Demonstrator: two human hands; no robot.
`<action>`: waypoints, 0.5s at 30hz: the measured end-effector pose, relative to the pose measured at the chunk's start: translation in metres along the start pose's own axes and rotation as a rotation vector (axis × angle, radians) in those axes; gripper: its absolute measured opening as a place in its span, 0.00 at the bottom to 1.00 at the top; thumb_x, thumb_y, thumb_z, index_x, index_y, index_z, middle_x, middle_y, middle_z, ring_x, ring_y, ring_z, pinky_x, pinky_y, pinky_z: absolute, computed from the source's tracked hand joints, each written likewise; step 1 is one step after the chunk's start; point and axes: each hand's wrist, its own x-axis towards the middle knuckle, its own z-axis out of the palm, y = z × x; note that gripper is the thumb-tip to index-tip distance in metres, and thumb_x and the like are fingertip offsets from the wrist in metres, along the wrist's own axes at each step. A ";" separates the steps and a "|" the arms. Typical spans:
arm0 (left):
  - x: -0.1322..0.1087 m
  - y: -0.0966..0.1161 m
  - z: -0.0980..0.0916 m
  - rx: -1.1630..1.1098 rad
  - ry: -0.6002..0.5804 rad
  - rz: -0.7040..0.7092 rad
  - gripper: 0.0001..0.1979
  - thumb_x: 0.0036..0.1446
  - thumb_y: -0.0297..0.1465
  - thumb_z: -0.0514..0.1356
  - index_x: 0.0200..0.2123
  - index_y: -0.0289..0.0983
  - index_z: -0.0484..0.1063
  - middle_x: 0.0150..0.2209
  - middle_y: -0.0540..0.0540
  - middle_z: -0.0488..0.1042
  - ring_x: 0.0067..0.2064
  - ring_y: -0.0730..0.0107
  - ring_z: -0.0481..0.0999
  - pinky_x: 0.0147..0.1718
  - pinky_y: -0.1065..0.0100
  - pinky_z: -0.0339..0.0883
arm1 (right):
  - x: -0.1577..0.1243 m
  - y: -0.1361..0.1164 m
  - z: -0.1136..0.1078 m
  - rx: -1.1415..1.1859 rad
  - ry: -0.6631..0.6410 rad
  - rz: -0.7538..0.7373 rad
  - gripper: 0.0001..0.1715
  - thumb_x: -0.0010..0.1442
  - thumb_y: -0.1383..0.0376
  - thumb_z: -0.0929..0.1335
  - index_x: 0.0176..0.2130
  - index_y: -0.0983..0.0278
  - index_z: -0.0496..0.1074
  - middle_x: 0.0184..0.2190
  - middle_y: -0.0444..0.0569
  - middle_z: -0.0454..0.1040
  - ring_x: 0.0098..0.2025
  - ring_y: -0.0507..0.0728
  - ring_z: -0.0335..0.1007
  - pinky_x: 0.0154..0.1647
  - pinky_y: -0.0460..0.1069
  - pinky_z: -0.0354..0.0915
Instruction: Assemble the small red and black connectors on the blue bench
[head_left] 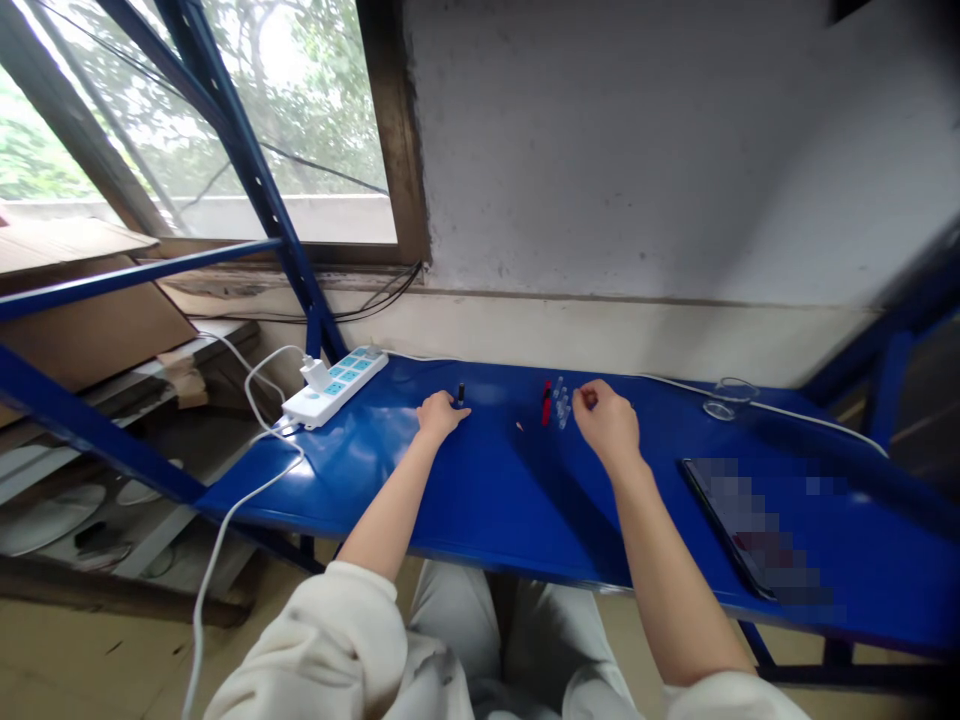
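Observation:
My left hand [440,413] rests on the blue table [480,500], its fingers curled around a small black upright bottle [460,393]. My right hand [606,420] lies further right with fingers pinched on a tiny dark piece I cannot make out. Between the hands, close to the right one, lie a red stick-like piece [547,402], a cluster of small clear pieces [562,405] and a tiny pale fleck [519,427].
A white power strip [335,387] with a plugged-in charger and white cable sits at the table's left end. A tablet [757,525] lies at the right, a coiled clear cable [724,400] behind it. Cardboard and blue rack beams stand left; wall and window behind.

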 end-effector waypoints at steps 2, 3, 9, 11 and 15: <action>-0.010 0.005 -0.006 -0.036 0.084 -0.006 0.23 0.37 0.41 0.64 0.37 0.36 0.66 0.34 0.41 0.72 0.41 0.53 0.70 0.37 0.61 0.59 | 0.008 0.021 -0.003 -0.106 -0.148 0.084 0.10 0.53 0.62 0.62 0.32 0.64 0.70 0.26 0.52 0.73 0.29 0.56 0.69 0.25 0.46 0.54; -0.016 0.010 -0.007 -0.067 0.172 0.026 0.23 0.38 0.40 0.64 0.38 0.36 0.65 0.34 0.41 0.72 0.41 0.54 0.70 0.38 0.60 0.59 | 0.010 0.031 -0.002 -0.143 -0.217 0.104 0.10 0.52 0.62 0.63 0.32 0.64 0.70 0.27 0.53 0.73 0.29 0.57 0.69 0.25 0.46 0.54; -0.057 0.060 0.005 -0.276 0.358 0.623 0.09 0.54 0.31 0.52 0.39 0.37 0.66 0.34 0.44 0.69 0.38 0.65 0.68 0.39 0.64 0.60 | 0.010 0.056 0.026 -0.088 -0.425 0.114 0.16 0.49 0.59 0.66 0.37 0.66 0.70 0.32 0.52 0.74 0.34 0.57 0.69 0.28 0.46 0.57; -0.066 0.073 0.019 -0.220 0.254 0.795 0.13 0.55 0.29 0.49 0.44 0.37 0.65 0.40 0.42 0.69 0.42 0.63 0.66 0.42 0.63 0.59 | 0.007 0.054 0.035 -0.059 -0.418 0.089 0.17 0.49 0.59 0.66 0.38 0.66 0.70 0.32 0.51 0.73 0.34 0.56 0.69 0.29 0.46 0.58; -0.071 0.078 0.047 -0.048 0.126 0.854 0.23 0.56 0.28 0.48 0.56 0.42 0.54 0.48 0.41 0.65 0.46 0.59 0.64 0.41 0.60 0.58 | 0.000 0.048 0.044 -0.102 -0.382 0.023 0.16 0.50 0.58 0.66 0.37 0.65 0.71 0.35 0.51 0.72 0.35 0.55 0.68 0.30 0.46 0.58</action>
